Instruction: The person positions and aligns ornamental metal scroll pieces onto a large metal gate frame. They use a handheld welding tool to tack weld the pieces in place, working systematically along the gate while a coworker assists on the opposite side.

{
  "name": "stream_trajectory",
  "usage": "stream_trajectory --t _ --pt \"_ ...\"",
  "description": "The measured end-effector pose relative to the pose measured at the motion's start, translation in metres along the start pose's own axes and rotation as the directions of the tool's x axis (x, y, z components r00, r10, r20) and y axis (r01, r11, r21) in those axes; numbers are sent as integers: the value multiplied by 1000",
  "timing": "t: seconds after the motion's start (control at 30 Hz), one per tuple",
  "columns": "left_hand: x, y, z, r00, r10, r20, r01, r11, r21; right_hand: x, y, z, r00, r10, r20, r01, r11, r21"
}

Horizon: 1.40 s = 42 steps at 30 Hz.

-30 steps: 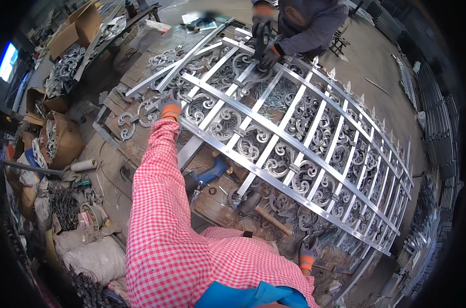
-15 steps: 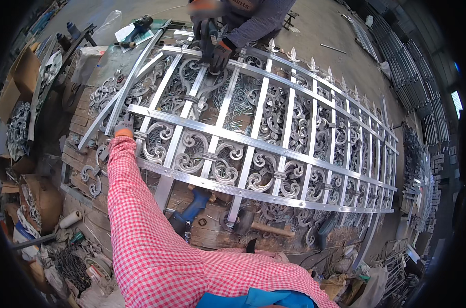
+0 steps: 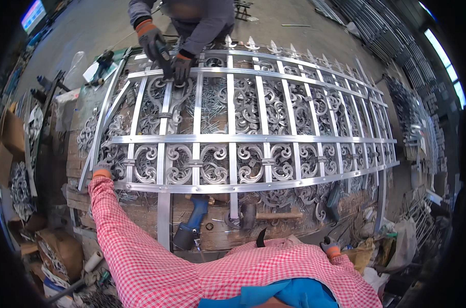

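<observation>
Before me lies a silver metal fence panel point(image 3: 253, 138) with upright bars, spear tips along its far side and scroll ornaments point(image 3: 212, 163) between its rails. My left hand point(image 3: 103, 168), in a grey glove with an orange cuff, is at the panel's near left corner, among loose scrolls. Its fingers look curled; what they grip is hidden. Low on the right, beside the bench's near edge, my right hand point(image 3: 330, 247) is gloved too, its fingers bent. Whatever it may hold is too small to make out.
Across the bench a co-worker's gloved hands point(image 3: 180, 68) hold a dark power tool point(image 3: 163, 60) against the panel's far rail. On the near wood lie a blue cordless drill point(image 3: 193, 223), a mallet point(image 3: 264, 216) and a dark green tool point(image 3: 333, 201). Cardboard boxes point(image 3: 58, 251) stand at left.
The view has swung, so the panel lies more level and further left. My right hand has come into view at lower right. My left hand remains by the panel's left end.
</observation>
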<state>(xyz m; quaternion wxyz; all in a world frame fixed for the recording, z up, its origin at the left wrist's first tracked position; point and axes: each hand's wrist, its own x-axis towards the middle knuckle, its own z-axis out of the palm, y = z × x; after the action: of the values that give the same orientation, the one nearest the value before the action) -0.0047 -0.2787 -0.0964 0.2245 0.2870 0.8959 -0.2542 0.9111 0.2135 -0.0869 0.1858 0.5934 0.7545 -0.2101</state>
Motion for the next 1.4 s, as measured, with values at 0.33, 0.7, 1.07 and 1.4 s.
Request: stream_trajectory --t 0.33,0.7,1.07,1.4 --pt "-48 -44 -26 893 -450 10 437 862 -256 4 0 1 998 -8 57 11 999 -45" --pt "-47 -111 -4 897 -357 261 366 270 -890 3 -18 -5 999 -51 8 52 997 -51" --pt "-196 -44 13 818 -267 -509 -557 -147 -818 87 -169 -71 792 -590 -155 600 800 20" --pt "-292 190 -80 821 -422 -385 -510 -237 -827 295 -284 -211 734 -536 -418 513 840 -177"
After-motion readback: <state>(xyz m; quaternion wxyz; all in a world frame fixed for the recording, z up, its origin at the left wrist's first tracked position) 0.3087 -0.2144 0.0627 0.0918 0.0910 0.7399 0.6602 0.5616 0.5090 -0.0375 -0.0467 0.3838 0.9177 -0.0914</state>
